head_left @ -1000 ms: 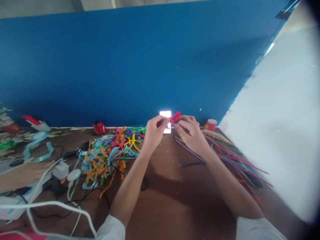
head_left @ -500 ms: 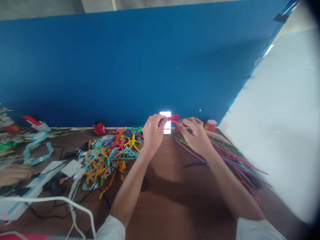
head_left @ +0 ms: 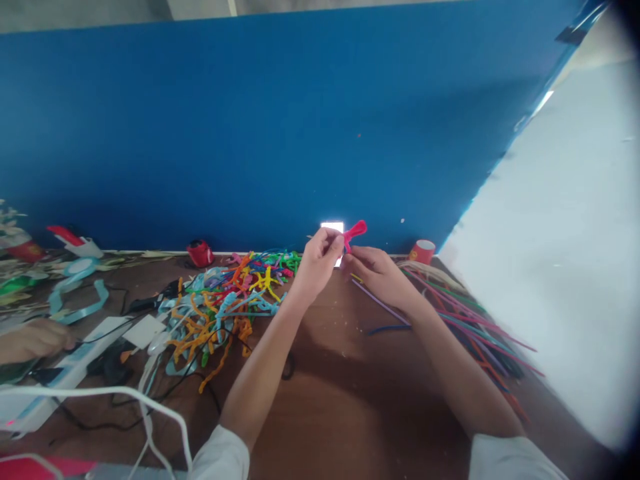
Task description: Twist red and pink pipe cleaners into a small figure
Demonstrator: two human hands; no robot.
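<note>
A pinkish-red pipe cleaner [head_left: 356, 230], bent into a narrow loop, is pinched in my left hand [head_left: 320, 257]. The loop points up and to the right, and a short end hangs below it. My right hand [head_left: 374, 268] closes its fingertips on that lower end, close beside the left fingers. Just behind the hands a phone with a bright screen [head_left: 332, 227] leans upright near the blue partition; the fingers cover much of it.
Left lies a heap of twisted colourful pipe cleaners [head_left: 235, 293]. Straight pipe cleaners [head_left: 480, 327] lie under my right forearm, near a red paper cup [head_left: 423, 251]. A power strip [head_left: 75, 373], cables and another person's hand [head_left: 37, 340] are far left. A blue partition [head_left: 280, 133] stands behind.
The pipe cleaner's loop has turned from nearly level to pointing up and right. My right hand has moved left and slightly down, closer to my left hand.
</note>
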